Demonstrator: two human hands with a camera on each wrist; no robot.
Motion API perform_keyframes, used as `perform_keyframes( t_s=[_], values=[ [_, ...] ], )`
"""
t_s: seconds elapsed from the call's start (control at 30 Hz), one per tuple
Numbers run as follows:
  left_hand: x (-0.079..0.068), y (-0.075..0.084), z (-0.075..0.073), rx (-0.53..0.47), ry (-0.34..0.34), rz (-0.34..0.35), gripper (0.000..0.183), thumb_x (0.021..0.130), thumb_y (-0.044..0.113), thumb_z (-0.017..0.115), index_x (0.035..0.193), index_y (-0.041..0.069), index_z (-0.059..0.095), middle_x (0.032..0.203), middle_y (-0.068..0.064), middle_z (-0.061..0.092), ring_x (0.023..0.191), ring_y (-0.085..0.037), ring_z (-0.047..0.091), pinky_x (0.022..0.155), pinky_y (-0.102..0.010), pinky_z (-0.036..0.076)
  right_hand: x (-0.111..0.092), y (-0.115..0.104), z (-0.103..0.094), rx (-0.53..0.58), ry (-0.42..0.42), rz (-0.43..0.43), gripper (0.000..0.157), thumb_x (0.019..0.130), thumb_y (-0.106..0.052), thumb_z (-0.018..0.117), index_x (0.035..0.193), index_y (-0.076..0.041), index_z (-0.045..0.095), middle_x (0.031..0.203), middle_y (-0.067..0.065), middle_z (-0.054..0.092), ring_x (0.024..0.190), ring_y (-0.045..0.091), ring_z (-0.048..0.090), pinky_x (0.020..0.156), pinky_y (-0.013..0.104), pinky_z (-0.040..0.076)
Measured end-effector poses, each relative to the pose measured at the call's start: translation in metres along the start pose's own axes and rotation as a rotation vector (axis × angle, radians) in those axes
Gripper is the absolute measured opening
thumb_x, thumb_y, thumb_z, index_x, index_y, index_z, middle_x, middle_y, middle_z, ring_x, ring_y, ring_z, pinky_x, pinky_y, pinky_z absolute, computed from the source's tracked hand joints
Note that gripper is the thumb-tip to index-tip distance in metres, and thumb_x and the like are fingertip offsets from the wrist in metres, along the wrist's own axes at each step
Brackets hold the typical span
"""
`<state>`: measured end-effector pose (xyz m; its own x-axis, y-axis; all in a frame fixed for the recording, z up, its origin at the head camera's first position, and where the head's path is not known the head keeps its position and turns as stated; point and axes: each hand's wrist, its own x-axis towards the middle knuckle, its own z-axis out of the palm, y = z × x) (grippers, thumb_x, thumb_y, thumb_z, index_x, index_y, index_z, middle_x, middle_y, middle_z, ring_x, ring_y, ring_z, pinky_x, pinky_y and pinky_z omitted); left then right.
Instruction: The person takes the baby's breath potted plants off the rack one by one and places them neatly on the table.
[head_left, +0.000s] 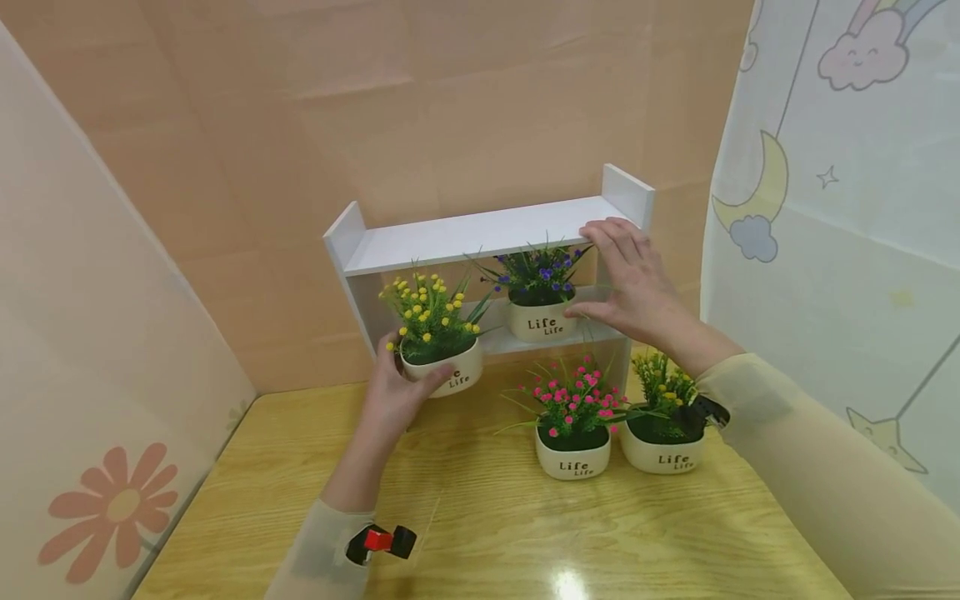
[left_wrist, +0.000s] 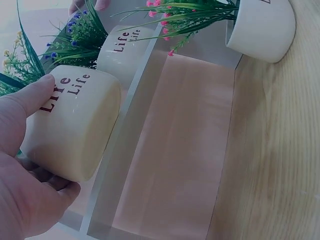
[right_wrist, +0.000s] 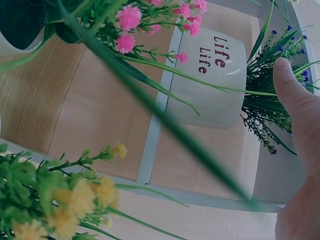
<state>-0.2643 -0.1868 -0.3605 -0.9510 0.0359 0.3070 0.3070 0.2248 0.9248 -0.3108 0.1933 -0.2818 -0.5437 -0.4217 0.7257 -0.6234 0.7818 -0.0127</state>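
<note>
My left hand (head_left: 397, 387) grips a white pot of yellow artificial flowers (head_left: 467, 367), thumb across the printed front and fingers round the far side. In the left wrist view this pot (left_wrist: 80, 120) is held at the front edge of the middle shelf (left_wrist: 117, 130). On that shelf stands a pot of blue-purple flowers (head_left: 542, 321). My right hand (head_left: 637, 279) lies at the right end of the white rack's top board (head_left: 480, 233), fingers over its front edge. Its extended thumb is beside the blue-flowered pot's rim, in front of the flowers in the right wrist view.
A pot of pink flowers (head_left: 573, 458) and another yellow-flowered pot (head_left: 663, 450) stand on the wooden table (head_left: 480, 517), in front of the rack's right side, below my right forearm. A brown backdrop (head_left: 487, 100) hangs behind, with patterned curtains (head_left: 825, 208) at the sides.
</note>
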Motion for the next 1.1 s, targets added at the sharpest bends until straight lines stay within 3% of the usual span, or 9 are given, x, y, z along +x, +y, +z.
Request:
perform_keyframes(
  t_s=[0.23, 0.47, 0.77, 0.93, 1.1],
  values=[
    [-0.011, -0.002, -0.007, 0.052, -0.018, -0.039, 0.106, 0.088, 0.029, 0.097, 0.168, 0.012, 0.029, 0.164, -0.015, 0.048, 0.152, -0.036, 0.049, 0.120, -0.054, 0.044, 0.000, 0.000, 0.000, 0.001, 0.014, -0.011, 0.117, 0.073, -0.035, 0.105, 0.161, 0.001, 0.037, 0.165, 0.023, 0.039, 0.157, 0.046, 0.025, 0.132, 0.058, 0.014],
    [-0.020, -0.007, -0.011, 0.055, -0.054, -0.042, 0.106, 0.088, 0.025, 0.097, 0.168, 0.010, 0.028, 0.168, -0.015, 0.042, 0.158, -0.042, 0.040, 0.123, -0.058, 0.039, 0.000, 0.000, 0.000, -0.008, 0.020, -0.018, 0.119, 0.071, -0.036, 0.106, 0.160, 0.002, 0.037, 0.164, 0.023, 0.039, 0.156, 0.047, 0.025, 0.131, 0.058, 0.015],
    [-0.029, -0.021, -0.009, 0.086, -0.090, -0.067, 0.098, 0.086, 0.027, 0.099, 0.160, 0.021, 0.036, 0.158, -0.008, 0.051, 0.151, -0.038, 0.049, 0.116, -0.058, 0.048, 0.000, 0.000, 0.000, -0.015, 0.013, -0.015, 0.118, 0.072, -0.036, 0.105, 0.160, 0.001, 0.037, 0.164, 0.023, 0.039, 0.156, 0.046, 0.026, 0.131, 0.057, 0.016],
    [-0.033, -0.032, -0.007, 0.131, -0.093, -0.038, 0.103, 0.084, 0.027, 0.100, 0.162, 0.014, 0.035, 0.158, -0.014, 0.051, 0.148, -0.041, 0.052, 0.118, -0.060, 0.045, 0.000, 0.001, 0.001, -0.015, 0.010, -0.016, 0.118, 0.073, -0.037, 0.105, 0.161, 0.001, 0.036, 0.164, 0.023, 0.038, 0.156, 0.046, 0.025, 0.131, 0.058, 0.016],
    [-0.037, -0.042, -0.006, 0.155, -0.093, -0.065, 0.108, 0.084, 0.031, 0.100, 0.165, 0.011, 0.032, 0.162, -0.017, 0.048, 0.152, -0.042, 0.047, 0.122, -0.063, 0.039, 0.000, 0.001, 0.001, -0.019, 0.006, -0.013, 0.118, 0.073, -0.037, 0.105, 0.161, 0.000, 0.035, 0.165, 0.023, 0.037, 0.157, 0.046, 0.024, 0.131, 0.058, 0.015]
  ],
)
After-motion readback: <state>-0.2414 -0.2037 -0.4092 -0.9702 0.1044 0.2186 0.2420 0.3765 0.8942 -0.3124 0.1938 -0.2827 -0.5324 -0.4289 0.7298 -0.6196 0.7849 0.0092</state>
